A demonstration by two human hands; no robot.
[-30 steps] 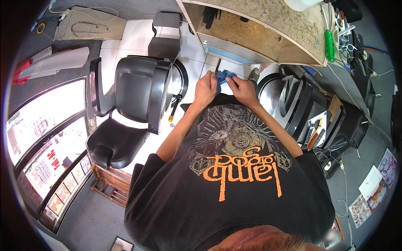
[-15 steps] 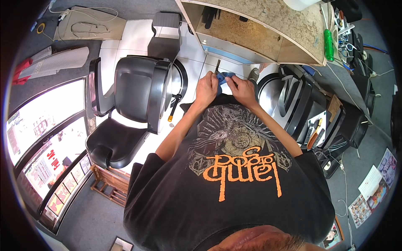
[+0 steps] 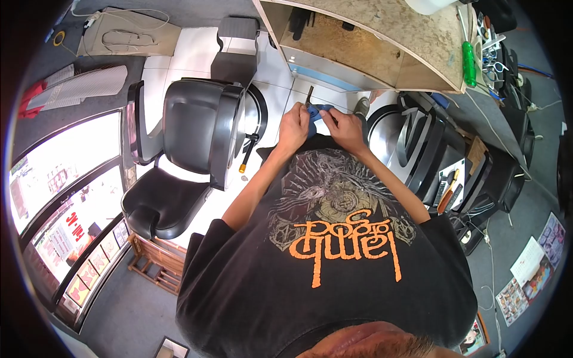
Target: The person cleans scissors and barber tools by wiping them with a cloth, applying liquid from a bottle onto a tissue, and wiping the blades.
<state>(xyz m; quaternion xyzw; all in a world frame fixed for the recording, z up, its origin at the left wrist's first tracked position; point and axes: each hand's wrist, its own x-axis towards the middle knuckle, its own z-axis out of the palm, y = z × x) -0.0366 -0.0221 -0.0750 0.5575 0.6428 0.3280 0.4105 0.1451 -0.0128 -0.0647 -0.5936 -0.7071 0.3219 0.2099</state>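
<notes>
Covering the floor beyond the hands are white tiles [image 3: 192, 55] with thin, straight joints. To the left stands a chair [image 3: 197, 119], its smooth black padding catching the light, with a lever [image 3: 243, 164] tipped in yellow by its round base. Behind it, a bright window [image 3: 65, 173] is framed in black, and a slatted wooden bench [image 3: 156, 262] sits below. To the right, a wooden counter [image 3: 427, 45] has a mottled, worn top and an open shelf; a screwdriver [image 3: 469, 62] with a glossy green handle lies at its edge.

The crumpled, soft blue cloth [image 3: 322, 108] is between the two hands, in front of the black shirt [image 3: 370, 298] with its raised-looking orange lettering. The left hand [image 3: 294, 126] has its fingers curled closed around a slim, dark tool [image 3: 309, 95], whose narrow straight end juts up past them. The right hand [image 3: 345, 128] has thumb and fingers pinched together on the cloth. The tool's kind is too small to tell.
</notes>
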